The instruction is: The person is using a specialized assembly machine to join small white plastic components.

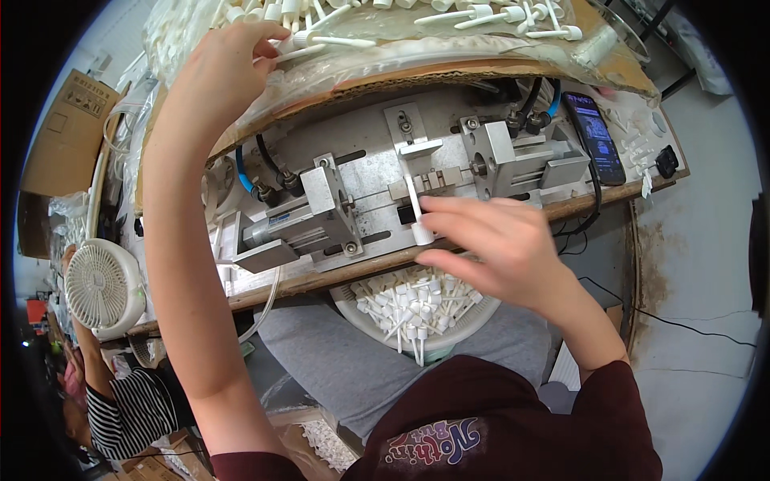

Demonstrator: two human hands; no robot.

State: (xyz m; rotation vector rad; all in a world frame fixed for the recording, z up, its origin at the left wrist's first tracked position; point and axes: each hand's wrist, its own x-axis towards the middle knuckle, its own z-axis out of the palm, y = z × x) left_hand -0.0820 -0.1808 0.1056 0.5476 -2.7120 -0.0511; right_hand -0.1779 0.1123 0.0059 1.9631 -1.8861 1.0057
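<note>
My left hand (pixel 228 68) reaches to the pile of white capped applicators (pixel 277 11) on the raised, plastic-covered shelf. Its fingertips are bent together around the end of one white applicator (pixel 305 53), beside another capped one (pixel 341 41). My right hand (pixel 501 244) is over the front of a metal clamping fixture (pixel 425 183). Its thumb and fingers are apart, close around the cap of a white applicator (pixel 421 233) lying across the fixture's middle. A small gap shows between the thumb and that cap.
Two metal cylinder blocks (pixel 321 204) (pixel 501 156) flank the fixture. Below the bench edge, a white basket (pixel 349 309) holds many applicators. A phone (pixel 595 138) lies at right, a white fan (pixel 103 287) stands at left. Another person's striped sleeve (pixel 132 413) shows at lower left.
</note>
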